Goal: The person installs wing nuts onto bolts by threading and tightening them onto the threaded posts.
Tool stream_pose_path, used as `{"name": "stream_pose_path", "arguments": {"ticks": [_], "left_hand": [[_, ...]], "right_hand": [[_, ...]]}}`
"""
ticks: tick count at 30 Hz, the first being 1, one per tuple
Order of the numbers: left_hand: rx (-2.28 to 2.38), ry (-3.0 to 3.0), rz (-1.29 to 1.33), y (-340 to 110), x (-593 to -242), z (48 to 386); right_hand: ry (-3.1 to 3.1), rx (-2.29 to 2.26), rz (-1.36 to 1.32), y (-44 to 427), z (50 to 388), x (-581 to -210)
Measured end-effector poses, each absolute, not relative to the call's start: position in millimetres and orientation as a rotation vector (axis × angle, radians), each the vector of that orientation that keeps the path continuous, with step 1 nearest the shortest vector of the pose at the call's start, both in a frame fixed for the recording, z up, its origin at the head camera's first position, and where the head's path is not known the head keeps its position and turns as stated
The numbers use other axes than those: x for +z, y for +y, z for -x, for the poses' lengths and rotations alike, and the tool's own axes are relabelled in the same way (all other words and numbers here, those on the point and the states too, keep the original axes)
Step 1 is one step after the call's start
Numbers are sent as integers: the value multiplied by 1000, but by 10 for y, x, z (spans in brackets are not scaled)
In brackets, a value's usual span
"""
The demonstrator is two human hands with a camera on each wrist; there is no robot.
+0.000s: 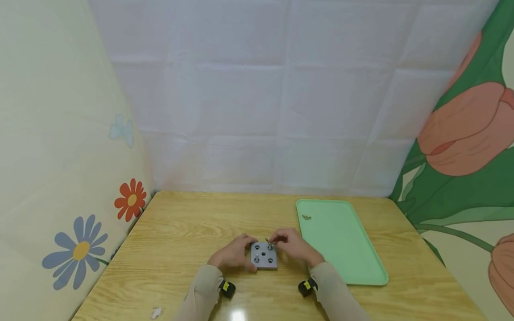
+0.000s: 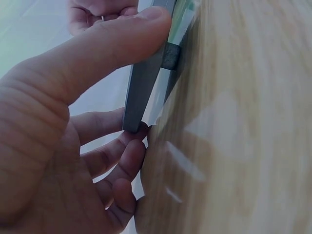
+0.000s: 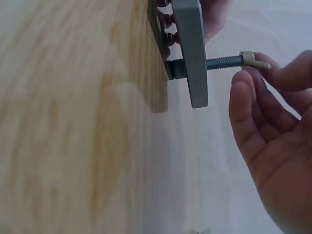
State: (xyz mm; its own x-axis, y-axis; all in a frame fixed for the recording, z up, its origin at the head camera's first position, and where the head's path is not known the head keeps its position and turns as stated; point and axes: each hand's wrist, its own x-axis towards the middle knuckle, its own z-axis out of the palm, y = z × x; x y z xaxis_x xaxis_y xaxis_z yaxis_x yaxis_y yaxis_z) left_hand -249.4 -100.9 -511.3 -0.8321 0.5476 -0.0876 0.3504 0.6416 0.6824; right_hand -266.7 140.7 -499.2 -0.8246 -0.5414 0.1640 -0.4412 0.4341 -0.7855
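A square grey metal plate [image 1: 264,264] with several holes stands slightly above the wooden table, a bolt head [image 3: 179,68] beneath it. My left hand [image 1: 234,255] grips its left side between thumb and fingers. At the far right corner a threaded bolt [image 3: 224,63] sticks up through the plate. My right hand [image 1: 295,245] pinches a brass-coloured wing nut [image 3: 248,59] at the tip of that bolt. A second bolt [image 1: 257,257] rises from the near left corner with no nut visible on it.
To the right lies a light green tray [image 1: 341,245], with another wing nut [image 1: 307,217] near its far left corner. A small white scrap [image 1: 156,313] is on the table at the front left. White cloth [image 1: 257,111] hangs behind the table.
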Motion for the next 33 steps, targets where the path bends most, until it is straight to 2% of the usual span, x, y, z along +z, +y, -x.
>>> {"name": "stream_pose_path", "arguments": {"ticks": [21,33], "left_hand": [[978,2577,-723,-1011,-5135,2500],[997,2570,-730,-1018,-5124,2499]], "right_hand": [[2641,-1332,958,1349,2666,-5004],[2591,-1339,855,1385,2648,-4996]]}}
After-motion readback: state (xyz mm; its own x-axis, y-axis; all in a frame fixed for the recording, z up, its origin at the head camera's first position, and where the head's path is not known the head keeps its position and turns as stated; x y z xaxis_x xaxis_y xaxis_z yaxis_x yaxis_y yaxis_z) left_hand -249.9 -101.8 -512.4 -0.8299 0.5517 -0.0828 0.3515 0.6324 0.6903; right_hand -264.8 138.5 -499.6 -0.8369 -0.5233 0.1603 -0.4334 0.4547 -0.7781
